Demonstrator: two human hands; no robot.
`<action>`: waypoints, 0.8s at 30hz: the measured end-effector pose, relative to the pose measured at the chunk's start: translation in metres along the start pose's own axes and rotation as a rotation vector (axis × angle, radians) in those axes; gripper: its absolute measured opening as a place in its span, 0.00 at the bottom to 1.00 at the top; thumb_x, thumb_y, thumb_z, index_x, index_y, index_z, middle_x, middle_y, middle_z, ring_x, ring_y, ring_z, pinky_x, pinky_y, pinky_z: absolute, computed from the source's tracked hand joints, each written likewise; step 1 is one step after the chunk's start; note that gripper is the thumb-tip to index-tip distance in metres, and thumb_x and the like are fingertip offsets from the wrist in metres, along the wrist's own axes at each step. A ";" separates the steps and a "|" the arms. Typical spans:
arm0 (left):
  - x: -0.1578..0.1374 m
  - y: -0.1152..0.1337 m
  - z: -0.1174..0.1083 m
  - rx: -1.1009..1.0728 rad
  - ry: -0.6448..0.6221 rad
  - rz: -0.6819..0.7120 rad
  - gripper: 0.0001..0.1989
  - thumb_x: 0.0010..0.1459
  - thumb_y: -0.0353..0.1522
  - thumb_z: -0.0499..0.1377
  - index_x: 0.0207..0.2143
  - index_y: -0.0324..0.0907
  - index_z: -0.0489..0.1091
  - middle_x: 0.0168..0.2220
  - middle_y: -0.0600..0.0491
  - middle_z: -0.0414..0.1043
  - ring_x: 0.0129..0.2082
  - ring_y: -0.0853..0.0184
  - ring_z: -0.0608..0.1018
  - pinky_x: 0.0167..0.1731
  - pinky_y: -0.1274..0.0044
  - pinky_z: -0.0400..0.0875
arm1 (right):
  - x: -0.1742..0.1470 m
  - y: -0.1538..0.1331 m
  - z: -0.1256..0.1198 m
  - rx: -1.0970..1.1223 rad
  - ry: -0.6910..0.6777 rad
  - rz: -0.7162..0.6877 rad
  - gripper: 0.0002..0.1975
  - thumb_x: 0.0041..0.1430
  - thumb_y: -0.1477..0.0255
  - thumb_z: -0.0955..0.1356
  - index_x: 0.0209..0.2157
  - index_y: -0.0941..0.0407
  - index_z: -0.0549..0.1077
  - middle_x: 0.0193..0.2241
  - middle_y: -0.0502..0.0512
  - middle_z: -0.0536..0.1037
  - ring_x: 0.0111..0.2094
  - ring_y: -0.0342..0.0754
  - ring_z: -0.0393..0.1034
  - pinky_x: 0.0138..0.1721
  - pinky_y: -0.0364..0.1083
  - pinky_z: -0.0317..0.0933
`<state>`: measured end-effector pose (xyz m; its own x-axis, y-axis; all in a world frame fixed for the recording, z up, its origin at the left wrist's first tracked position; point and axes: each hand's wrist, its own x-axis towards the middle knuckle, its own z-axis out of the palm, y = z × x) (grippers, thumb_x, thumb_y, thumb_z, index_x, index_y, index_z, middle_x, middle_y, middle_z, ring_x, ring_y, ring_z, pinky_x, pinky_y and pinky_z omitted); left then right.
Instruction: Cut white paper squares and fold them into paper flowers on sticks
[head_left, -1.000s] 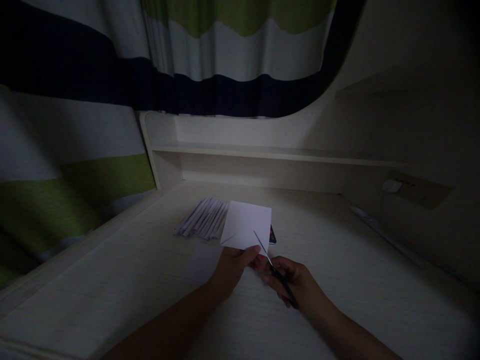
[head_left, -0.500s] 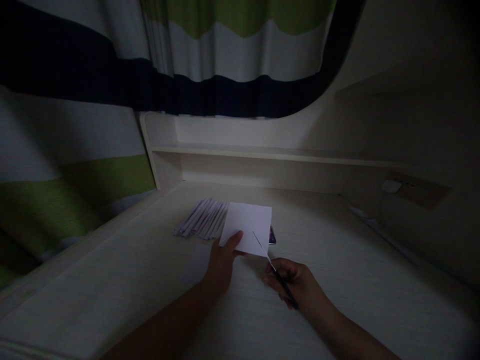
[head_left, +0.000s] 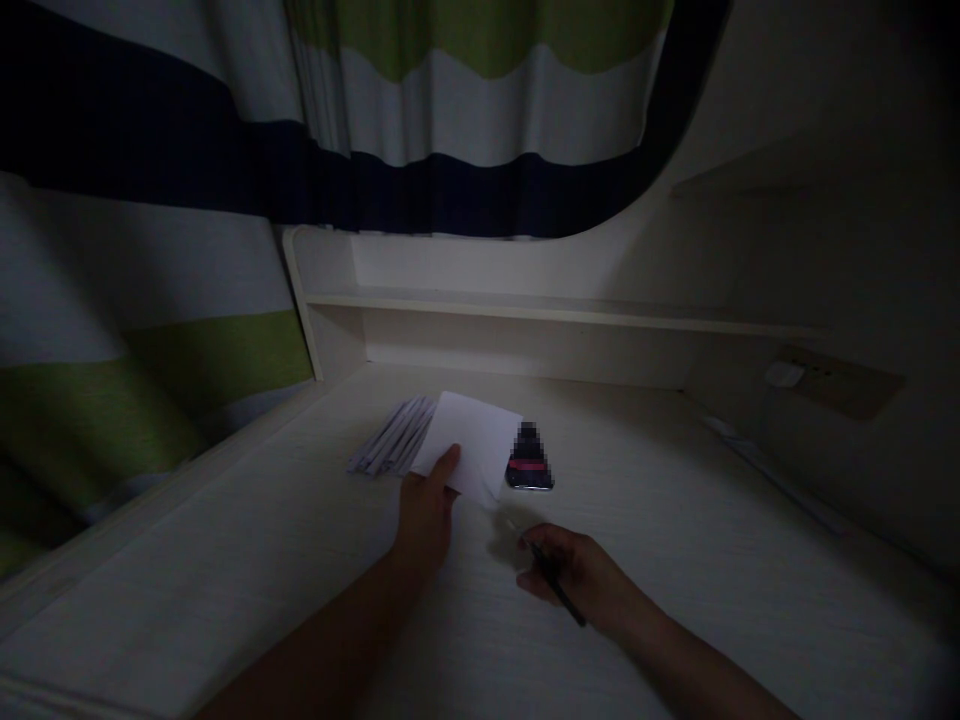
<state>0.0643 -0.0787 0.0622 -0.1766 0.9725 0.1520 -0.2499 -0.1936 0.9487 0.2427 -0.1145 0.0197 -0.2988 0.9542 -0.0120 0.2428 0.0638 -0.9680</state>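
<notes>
My left hand (head_left: 427, 505) grips a white square sheet of paper (head_left: 472, 440) by its near-left edge, thumb on top and fingers underneath. The sheet is held up and tilted over the desk. In my right hand (head_left: 574, 575) is a slim black-handled tool (head_left: 556, 585), its thin pale tip blurred just off the sheet's lower right corner. The kind of tool cannot be made out. Left of the sheet lies a pile of narrow folded papers (head_left: 390, 440), partly covered by it.
A phone (head_left: 531, 478), partly pixelated, lies on the pale desk (head_left: 637, 480) right of the sheet. Behind runs a low shelf (head_left: 525, 302). Striped curtains (head_left: 480, 120) hang at the back and left. At the right wall, a plug (head_left: 784, 374) sits in a socket panel.
The sheet has shifted left and turned clockwise in my left hand, uncovering more of the phone. The tool's tip has come away from over the sheet, towards its lower right corner.
</notes>
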 end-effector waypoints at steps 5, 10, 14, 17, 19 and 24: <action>0.006 -0.009 0.008 -0.092 0.045 -0.014 0.13 0.43 0.34 0.58 0.33 0.37 0.69 0.36 0.46 0.71 0.36 0.63 0.73 0.32 0.75 0.68 | 0.010 0.007 -0.017 0.052 0.187 0.055 0.13 0.36 0.72 0.70 0.28 0.57 0.67 0.14 0.42 0.62 0.15 0.37 0.53 0.17 0.39 0.47; 0.007 -0.017 0.012 -0.165 -0.055 -0.130 0.14 0.42 0.35 0.61 0.31 0.35 0.69 0.35 0.46 0.72 0.32 0.65 0.74 0.29 0.77 0.67 | 0.007 -0.014 -0.032 0.235 0.417 0.006 0.16 0.38 0.68 0.70 0.32 0.57 0.67 0.17 0.46 0.67 0.17 0.40 0.58 0.19 0.41 0.51; 0.006 -0.024 0.011 0.020 -0.347 -0.236 0.14 0.40 0.34 0.61 0.32 0.35 0.71 0.30 0.47 0.73 0.29 0.64 0.74 0.28 0.75 0.66 | -0.002 -0.035 -0.037 0.370 0.431 -0.163 0.13 0.47 0.63 0.66 0.33 0.57 0.66 0.22 0.51 0.71 0.25 0.44 0.64 0.28 0.44 0.56; 0.004 -0.025 0.010 0.142 -0.584 -0.308 0.12 0.40 0.32 0.61 0.31 0.35 0.72 0.29 0.47 0.74 0.28 0.64 0.74 0.29 0.75 0.65 | -0.004 -0.038 -0.038 0.337 0.356 -0.133 0.14 0.42 0.65 0.70 0.30 0.57 0.66 0.21 0.49 0.69 0.24 0.44 0.64 0.27 0.43 0.56; 0.002 -0.023 0.010 0.172 -0.641 -0.321 0.12 0.40 0.31 0.61 0.30 0.35 0.72 0.29 0.48 0.74 0.28 0.64 0.74 0.29 0.76 0.65 | -0.002 -0.035 -0.038 0.321 0.307 -0.061 0.15 0.35 0.69 0.73 0.27 0.56 0.66 0.20 0.47 0.69 0.23 0.43 0.64 0.26 0.42 0.56; 0.003 -0.023 0.012 0.086 -0.592 -0.353 0.15 0.42 0.36 0.61 0.31 0.34 0.71 0.27 0.48 0.73 0.26 0.65 0.73 0.27 0.76 0.64 | 0.001 -0.026 -0.036 0.431 0.276 0.003 0.17 0.32 0.73 0.73 0.27 0.56 0.67 0.22 0.48 0.73 0.23 0.44 0.66 0.28 0.43 0.57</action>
<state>0.0813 -0.0696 0.0440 0.4566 0.8872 -0.0671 -0.1167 0.1345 0.9840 0.2692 -0.1051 0.0538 -0.0296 0.9996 -0.0044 -0.1768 -0.0096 -0.9842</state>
